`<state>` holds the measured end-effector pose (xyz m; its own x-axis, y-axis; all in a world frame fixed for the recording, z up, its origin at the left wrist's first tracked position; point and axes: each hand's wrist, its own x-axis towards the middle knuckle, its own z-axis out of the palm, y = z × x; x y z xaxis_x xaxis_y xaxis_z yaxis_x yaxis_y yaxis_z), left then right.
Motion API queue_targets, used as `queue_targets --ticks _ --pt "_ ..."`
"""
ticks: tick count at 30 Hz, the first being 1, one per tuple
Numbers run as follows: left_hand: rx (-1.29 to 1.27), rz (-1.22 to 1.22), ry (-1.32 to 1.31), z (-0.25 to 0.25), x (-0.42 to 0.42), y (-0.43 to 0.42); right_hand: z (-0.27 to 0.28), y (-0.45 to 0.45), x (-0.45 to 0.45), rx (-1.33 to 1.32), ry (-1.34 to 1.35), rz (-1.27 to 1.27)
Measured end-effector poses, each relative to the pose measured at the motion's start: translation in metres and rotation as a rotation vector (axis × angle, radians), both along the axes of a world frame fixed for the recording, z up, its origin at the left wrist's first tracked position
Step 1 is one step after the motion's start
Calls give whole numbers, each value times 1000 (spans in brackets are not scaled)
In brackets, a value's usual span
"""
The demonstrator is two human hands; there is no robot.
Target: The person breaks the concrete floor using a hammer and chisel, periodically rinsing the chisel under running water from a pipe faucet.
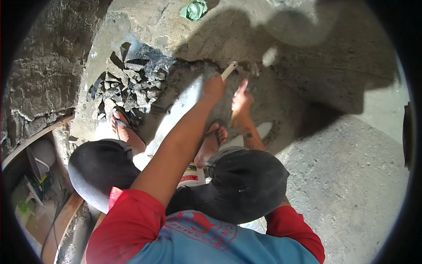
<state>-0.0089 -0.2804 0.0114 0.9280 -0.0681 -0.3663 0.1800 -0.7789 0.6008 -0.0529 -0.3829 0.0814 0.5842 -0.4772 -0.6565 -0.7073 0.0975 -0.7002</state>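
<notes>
My left hand [214,89] is closed round a pale, straight bar that looks like a chisel [229,70]; its squared end with a small hole points up and right, and the other end is hidden. Just right of it, my right hand [241,100] grips a hammer [233,119] by its handle. Motion smears the hammer's head near the bar's end. Beneath both hands lies the dusty floor, with a dark, broken edge of the surface layer [198,66] beyond my left hand.
Broken grey slabs [132,83] lie heaped at the left by my sandalled left foot [125,130]. A crumpled green bag [193,10] rests at the far edge. A printed sack or container [192,175] shows between my knees. A wooden-edged recess [41,185] holds assorted items at lower left.
</notes>
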Motion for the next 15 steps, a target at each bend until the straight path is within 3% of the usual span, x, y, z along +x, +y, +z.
queue_targets --ticks 4,6,8,9,11,12,15 --pt "-10 -29 -18 -4 0 2 32 -12 9 85 -147 -132" --pt "-5 -20 -12 -5 -1 2 36 -13 -2 97 -573 -108" --pt "-32 -11 10 -1 -3 1 -14 -6 -8 67 -554 -305" --pt "-33 -15 4 2 -1 2 -21 -2 -11 -98 -239 -86" --pt "18 -70 32 6 1 5 16 10 -3 -43 59 32" --pt "12 -75 28 3 3 4 32 8 3 -49 55 26" --pt "10 -56 -11 -9 0 1 35 -10 4 160 -305 -114"
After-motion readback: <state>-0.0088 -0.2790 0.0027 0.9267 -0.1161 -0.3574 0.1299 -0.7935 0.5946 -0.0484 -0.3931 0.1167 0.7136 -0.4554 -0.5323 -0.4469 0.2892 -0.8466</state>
